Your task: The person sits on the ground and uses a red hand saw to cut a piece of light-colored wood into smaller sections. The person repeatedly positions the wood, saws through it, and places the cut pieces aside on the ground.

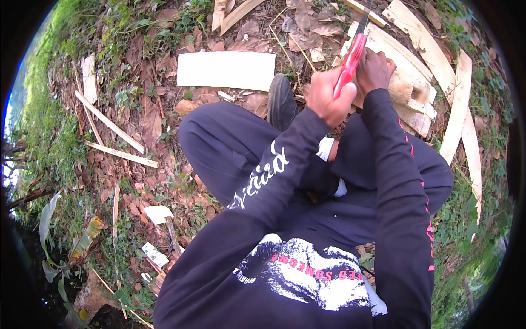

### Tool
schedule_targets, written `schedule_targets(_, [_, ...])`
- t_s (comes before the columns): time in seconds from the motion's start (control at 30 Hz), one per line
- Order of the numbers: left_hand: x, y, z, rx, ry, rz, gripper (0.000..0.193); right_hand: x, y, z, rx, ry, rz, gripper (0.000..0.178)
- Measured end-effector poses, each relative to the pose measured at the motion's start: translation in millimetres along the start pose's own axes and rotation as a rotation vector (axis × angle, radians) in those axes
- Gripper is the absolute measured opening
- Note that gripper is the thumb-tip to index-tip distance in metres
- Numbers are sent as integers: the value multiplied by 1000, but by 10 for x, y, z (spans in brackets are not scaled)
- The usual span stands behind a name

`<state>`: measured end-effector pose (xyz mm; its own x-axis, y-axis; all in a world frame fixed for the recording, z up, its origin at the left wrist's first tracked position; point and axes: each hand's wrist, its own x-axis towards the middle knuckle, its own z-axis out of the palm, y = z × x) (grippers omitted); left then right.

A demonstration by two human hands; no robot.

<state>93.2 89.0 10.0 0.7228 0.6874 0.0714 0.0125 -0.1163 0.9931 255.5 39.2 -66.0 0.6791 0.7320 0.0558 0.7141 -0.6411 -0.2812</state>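
Note:
My left hand (pixel 331 97) is closed around the red handle of a saw (pixel 352 59). Its narrow dark blade points away from me, over pale wood at the far right. Close beside it, my right hand (pixel 377 68) has its fingers curled down against a piece of wood (pixel 350 39), which the hands and handle partly cover. Under and beyond that hand lies a rough, split wooden block (pixel 408 90) with pale layered sides. The fingertips of the right hand are hidden. Whether the blade touches the wood, I cannot tell.
My crossed legs (pixel 235 148) and a dark shoe (pixel 281 101) are just before the work. A flat white board (pixel 226 70) lies on the leaves to the left. Long wooden planks (pixel 459 107) lie at the right, and thin strips (pixel 109 122) at the left.

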Motion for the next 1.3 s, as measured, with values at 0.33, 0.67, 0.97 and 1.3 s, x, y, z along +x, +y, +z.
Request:
schedule_targets(0.33, [-589,261,-175,-102,-66,-50,19,-45,146,-60,-28,48,31,50])
schedule_targets(0.67, [-942,360,-320,-186,-21,-80,22,-46,196,-35,-30,45,70,49])
schedule_targets(0.97, [-876,257,-310,-128,-61,-55,29,38,100,-89,-54,-54,89,50])
schedule_targets(1.3, [-697,179,-299,-21,-41,-26,16,102,148,-8,-80,-64,137,64])
